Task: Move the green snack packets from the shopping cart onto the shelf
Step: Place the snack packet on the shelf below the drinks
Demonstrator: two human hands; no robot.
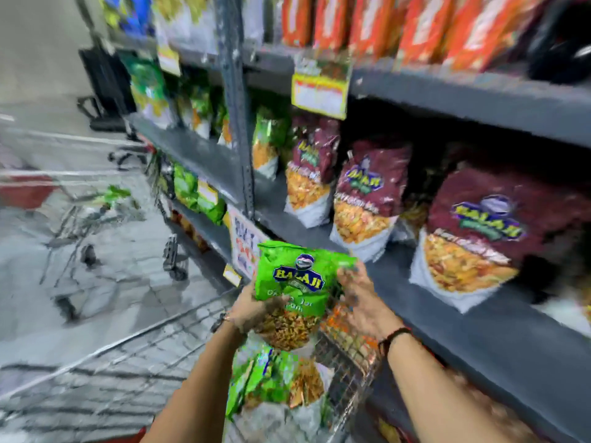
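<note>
I hold one green snack packet (295, 282) upright in front of me, above the shopping cart (348, 375). My left hand (252, 310) grips its lower left side and my right hand (358, 302) grips its right edge. More green packets (271, 378) lie in the cart basket below my hands. The grey shelf (431, 302) runs along the right, its front edge just right of the packet. The picture is blurred by motion.
Maroon snack packets (473, 238) stand on the shelf to the right, with green ones (268, 135) further back. Orange packets (415, 24) fill the shelf above. A second wire cart (83, 219) stands in the aisle at left. A grey upright post (236, 100) divides the shelving.
</note>
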